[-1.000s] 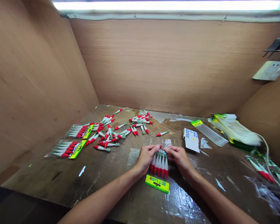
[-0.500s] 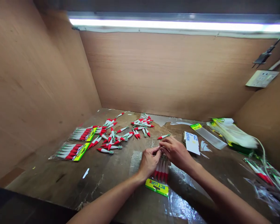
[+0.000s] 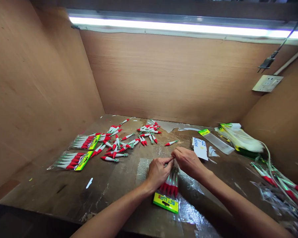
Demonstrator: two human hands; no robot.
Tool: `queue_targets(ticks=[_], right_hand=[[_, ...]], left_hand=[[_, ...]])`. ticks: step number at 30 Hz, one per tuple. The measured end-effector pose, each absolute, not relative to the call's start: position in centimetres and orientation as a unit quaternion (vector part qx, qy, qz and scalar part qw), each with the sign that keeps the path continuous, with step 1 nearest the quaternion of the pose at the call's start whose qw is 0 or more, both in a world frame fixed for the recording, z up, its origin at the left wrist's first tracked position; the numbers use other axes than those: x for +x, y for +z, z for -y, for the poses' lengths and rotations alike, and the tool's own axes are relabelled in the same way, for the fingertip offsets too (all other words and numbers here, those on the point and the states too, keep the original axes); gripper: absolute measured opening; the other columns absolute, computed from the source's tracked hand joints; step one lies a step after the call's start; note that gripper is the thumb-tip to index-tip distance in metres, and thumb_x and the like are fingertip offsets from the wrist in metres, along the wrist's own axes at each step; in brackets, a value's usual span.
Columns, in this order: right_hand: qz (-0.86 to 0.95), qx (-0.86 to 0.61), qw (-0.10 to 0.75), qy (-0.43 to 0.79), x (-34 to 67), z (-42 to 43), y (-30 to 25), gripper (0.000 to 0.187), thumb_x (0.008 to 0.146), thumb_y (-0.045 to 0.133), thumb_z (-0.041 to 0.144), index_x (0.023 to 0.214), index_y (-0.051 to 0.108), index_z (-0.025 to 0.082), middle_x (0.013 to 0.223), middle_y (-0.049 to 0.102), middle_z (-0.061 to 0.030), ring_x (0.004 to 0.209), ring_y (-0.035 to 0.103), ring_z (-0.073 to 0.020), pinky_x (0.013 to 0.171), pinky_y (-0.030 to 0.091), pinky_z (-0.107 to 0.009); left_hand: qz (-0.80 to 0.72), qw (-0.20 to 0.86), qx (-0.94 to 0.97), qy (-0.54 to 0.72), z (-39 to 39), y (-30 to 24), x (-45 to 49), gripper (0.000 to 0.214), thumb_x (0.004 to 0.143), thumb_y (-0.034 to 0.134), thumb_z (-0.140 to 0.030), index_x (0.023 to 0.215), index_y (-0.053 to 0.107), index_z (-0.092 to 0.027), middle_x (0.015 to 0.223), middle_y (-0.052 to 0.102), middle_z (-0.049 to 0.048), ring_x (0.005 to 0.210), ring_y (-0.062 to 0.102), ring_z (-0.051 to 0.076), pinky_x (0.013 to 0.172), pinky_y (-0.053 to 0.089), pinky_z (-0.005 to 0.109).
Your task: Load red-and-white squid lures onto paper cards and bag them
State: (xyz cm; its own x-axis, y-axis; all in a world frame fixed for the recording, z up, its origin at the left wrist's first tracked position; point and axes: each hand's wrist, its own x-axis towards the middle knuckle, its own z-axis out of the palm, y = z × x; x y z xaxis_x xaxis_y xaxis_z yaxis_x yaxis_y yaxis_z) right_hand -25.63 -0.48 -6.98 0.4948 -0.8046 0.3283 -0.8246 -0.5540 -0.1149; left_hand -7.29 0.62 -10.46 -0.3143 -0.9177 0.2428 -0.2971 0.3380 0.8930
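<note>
A clear packet of red-and-white lures [image 3: 171, 185] with a yellow-green header card [image 3: 165, 202] lies on the worn table in front of me. My left hand [image 3: 158, 172] rests on the packet's left side, its fingers pinched at the open top end. My right hand [image 3: 187, 161] meets it there from the right, fingers closed on the same top edge of the bag. The lures' hook ends are hidden under my fingers.
Loose red-and-white lures [image 3: 125, 140] are scattered at the back left. Two filled packets [image 3: 74, 160] [image 3: 85, 141] lie by the left wall. Empty bags [image 3: 215, 140], a white paper label [image 3: 200, 148] and a heap of bags and lures [image 3: 270, 170] sit at the right.
My right hand has moved left over the packet's top to meet my left fingers. The view has shifted a little; the packet stays in place on the table.
</note>
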Motion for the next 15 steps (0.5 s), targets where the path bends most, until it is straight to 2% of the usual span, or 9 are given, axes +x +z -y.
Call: queue_targets(ticks=[2, 6, 9, 11, 13, 15], right_hand=[[0.484, 0.837, -0.018, 0.255, -25.9, 0.2, -7.8, 0.012, 0.097, 0.045, 0.016, 0.095, 0.057, 0.016, 0.09, 0.059, -0.0061, 0.084, 0.054, -0.0182, 0.076, 0.037, -0.03], [0.518, 0.752, -0.142, 0.382, -25.8, -0.4, -9.2, 0.022, 0.102, 0.042, 0.03, 0.094, 0.057, 0.016, 0.089, 0.06, -0.0049, 0.08, 0.055, -0.0162, 0.074, 0.039, -0.029], [0.535, 0.683, -0.223, 0.444, -25.6, 0.0, -10.2, 0.027, 0.101, 0.046, 0.038, 0.095, 0.06, 0.016, 0.086, 0.06, -0.0045, 0.079, 0.055, -0.0161, 0.073, 0.041, -0.029], [0.546, 0.588, -0.296, 0.518, -26.5, 0.7, -10.5, 0.031, 0.096, 0.053, 0.046, 0.094, 0.061, 0.015, 0.082, 0.059, -0.004, 0.073, 0.054, -0.0148, 0.07, 0.043, -0.028], [0.529, 0.45, -0.384, 0.609, -29.0, 1.2, -10.3, 0.037, 0.085, 0.066, 0.051, 0.093, 0.062, 0.015, 0.08, 0.056, -0.003, 0.068, 0.052, -0.0118, 0.065, 0.045, -0.025], [0.471, 0.348, -0.465, 0.664, -33.5, 1.1, -9.5, 0.041, 0.073, 0.078, 0.049, 0.092, 0.063, 0.016, 0.086, 0.055, -0.0029, 0.065, 0.05, -0.0086, 0.061, 0.046, -0.022]], left_hand=[[0.714, 0.405, 0.416, -0.391, -0.6, -10.3, -7.4, 0.033, 0.094, 0.054, -0.039, 0.104, 0.076, -0.017, 0.096, 0.07, 0.0072, 0.08, 0.062, 0.027, 0.067, 0.04, 0.027], [0.735, 0.387, 0.402, -0.385, -0.4, -10.2, -7.7, 0.033, 0.098, 0.05, -0.04, 0.102, 0.077, -0.02, 0.101, 0.069, 0.001, 0.079, 0.065, 0.026, 0.062, 0.039, 0.026], [0.712, 0.413, 0.373, -0.428, -0.4, -10.5, -8.0, 0.027, 0.098, 0.053, -0.037, 0.111, 0.073, -0.025, 0.112, 0.065, 0.0003, 0.093, 0.066, 0.025, 0.073, 0.046, 0.027], [0.673, 0.439, 0.359, -0.475, -0.4, -10.8, -8.2, 0.025, 0.097, 0.057, -0.037, 0.112, 0.073, -0.024, 0.112, 0.065, 0.0025, 0.1, 0.065, 0.024, 0.084, 0.049, 0.028], [0.609, 0.471, 0.345, -0.536, -0.3, -11.0, -8.5, 0.029, 0.095, 0.062, -0.04, 0.111, 0.073, -0.02, 0.11, 0.067, 0.0073, 0.102, 0.065, 0.025, 0.09, 0.049, 0.031], [0.518, 0.51, 0.323, -0.605, 0.0, -11.0, -8.6, 0.037, 0.091, 0.067, -0.044, 0.112, 0.073, -0.014, 0.108, 0.067, 0.0131, 0.102, 0.064, 0.027, 0.092, 0.05, 0.035]])
